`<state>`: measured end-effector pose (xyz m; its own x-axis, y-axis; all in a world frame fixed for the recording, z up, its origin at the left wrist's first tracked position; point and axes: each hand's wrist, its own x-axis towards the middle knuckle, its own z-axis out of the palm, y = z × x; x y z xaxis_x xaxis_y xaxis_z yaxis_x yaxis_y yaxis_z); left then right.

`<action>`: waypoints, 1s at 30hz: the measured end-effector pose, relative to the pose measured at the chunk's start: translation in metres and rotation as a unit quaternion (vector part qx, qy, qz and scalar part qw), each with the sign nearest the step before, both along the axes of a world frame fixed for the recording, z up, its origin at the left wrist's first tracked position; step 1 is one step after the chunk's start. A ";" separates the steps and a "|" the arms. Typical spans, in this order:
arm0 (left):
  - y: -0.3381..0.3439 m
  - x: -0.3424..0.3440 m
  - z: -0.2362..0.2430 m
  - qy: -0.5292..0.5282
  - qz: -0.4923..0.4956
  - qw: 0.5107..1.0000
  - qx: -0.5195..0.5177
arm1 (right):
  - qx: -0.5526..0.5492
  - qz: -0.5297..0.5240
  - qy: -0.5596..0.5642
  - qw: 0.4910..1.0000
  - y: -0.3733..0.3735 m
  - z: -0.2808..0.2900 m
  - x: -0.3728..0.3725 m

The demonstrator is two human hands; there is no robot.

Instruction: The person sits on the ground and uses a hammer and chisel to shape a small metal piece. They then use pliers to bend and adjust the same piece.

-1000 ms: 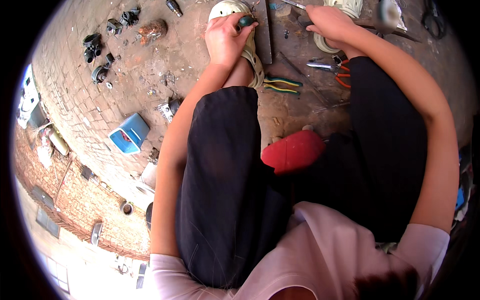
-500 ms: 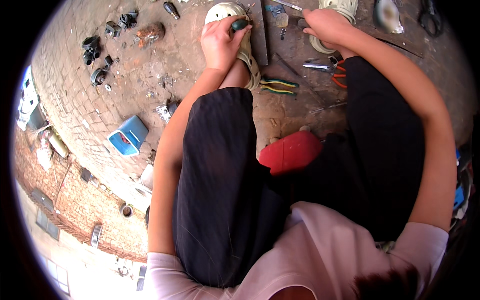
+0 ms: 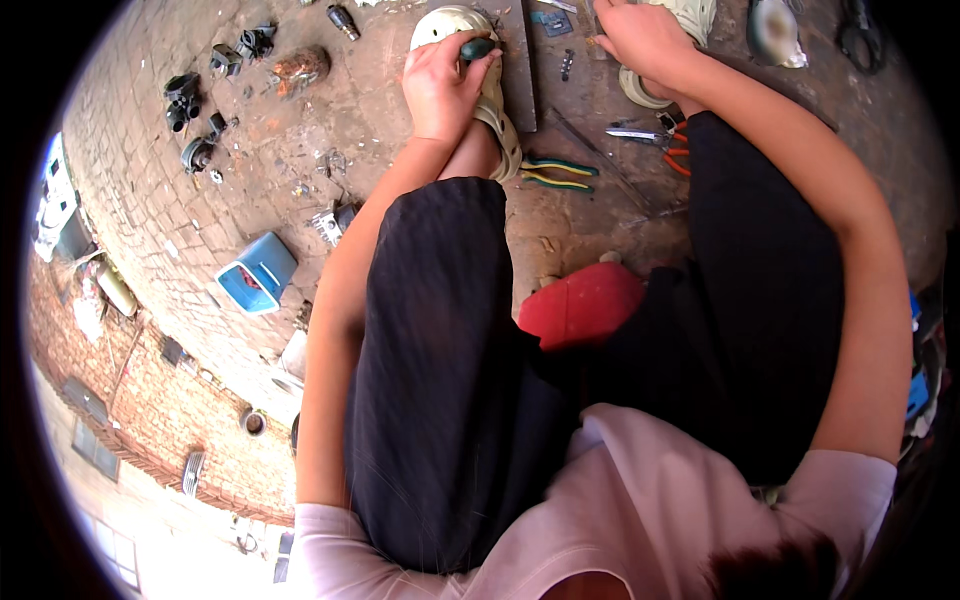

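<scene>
My left hand (image 3: 440,85) is closed around a dark green rounded handle (image 3: 477,48), pinched between thumb and fingers over the left cream clog (image 3: 450,22). Whatever the handle belongs to is hidden. At the top edge, beside the right cream clog (image 3: 692,18), my right hand (image 3: 645,42) has its fingers curled round a hammer, whose wooden handle (image 3: 808,103) shows partly along the forearm. The hammer's head is out of sight now. Between the feet lies a dark flat metal bar (image 3: 520,70), and a small blue-grey piece (image 3: 556,22) is close by.
Yellow-green handled pliers (image 3: 558,174) and orange-handled pliers (image 3: 677,150) lie on the ground. A red object (image 3: 582,305) sits between my legs. Leftward are a blue bin (image 3: 268,262), black parts (image 3: 181,100) and a brownish lump (image 3: 302,64). Black scissors (image 3: 860,36) rest at the far right.
My right hand has shifted slightly up and left. The hammer's head, visible between the feet before, has gone from sight. My left hand stays nearly still with the green handle.
</scene>
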<state>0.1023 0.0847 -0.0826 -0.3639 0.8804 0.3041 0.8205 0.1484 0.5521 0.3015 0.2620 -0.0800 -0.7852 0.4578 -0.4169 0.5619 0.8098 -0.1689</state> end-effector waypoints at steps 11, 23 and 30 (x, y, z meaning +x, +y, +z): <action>-0.001 0.002 0.005 -0.031 0.012 0.999 0.020 | -0.068 0.047 0.245 0.966 -0.042 -0.026 -0.072; -0.012 0.003 -0.001 -0.051 0.057 0.997 -0.007 | -0.089 -0.040 0.318 0.943 -0.050 -0.062 -0.077; -0.013 0.005 0.005 -0.095 0.049 0.994 0.015 | -0.066 0.036 0.342 0.937 -0.046 -0.071 -0.075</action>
